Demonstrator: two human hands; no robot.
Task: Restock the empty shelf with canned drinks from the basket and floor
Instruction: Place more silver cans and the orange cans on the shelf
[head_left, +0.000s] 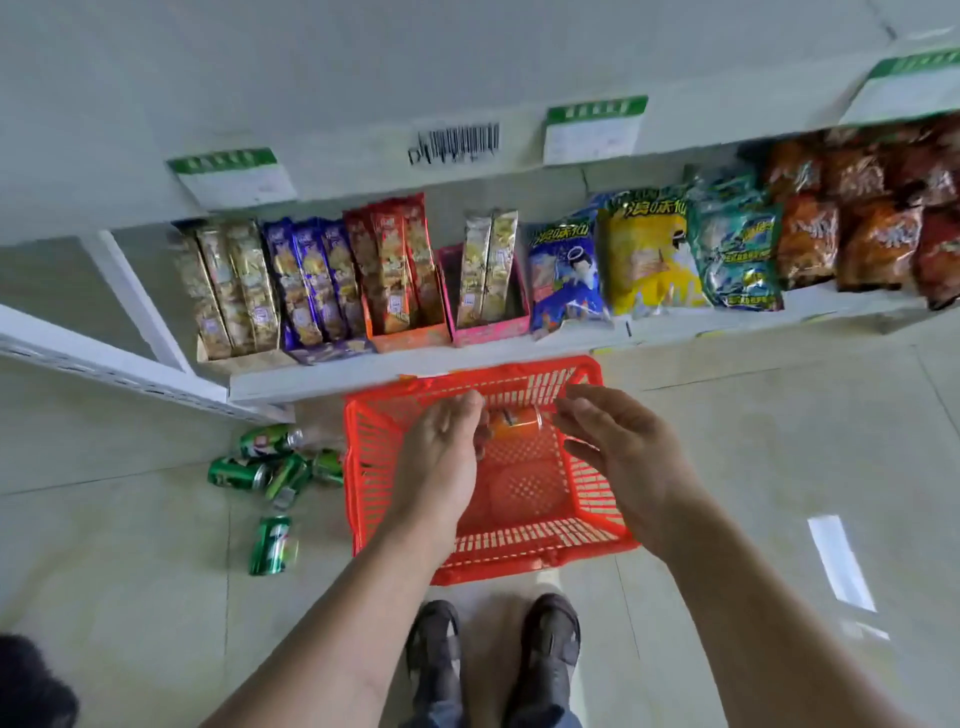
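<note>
Both forearms are stretched forward over the red basket (597, 483) on the floor. An orange can (514, 422) is pinched on its side by the left hand (441, 457); the right hand (618, 441) is held open beside it. Green cans (270, 467) are scattered left of the basket.

Floor (156, 597): pale tiles under my shoes (493, 654) | red basket (363, 467) against the lower shelf (322, 382) | green cans (275, 462) on their sides left of it | shelf: snack packets (311, 280), chip bags (649, 249)
</note>
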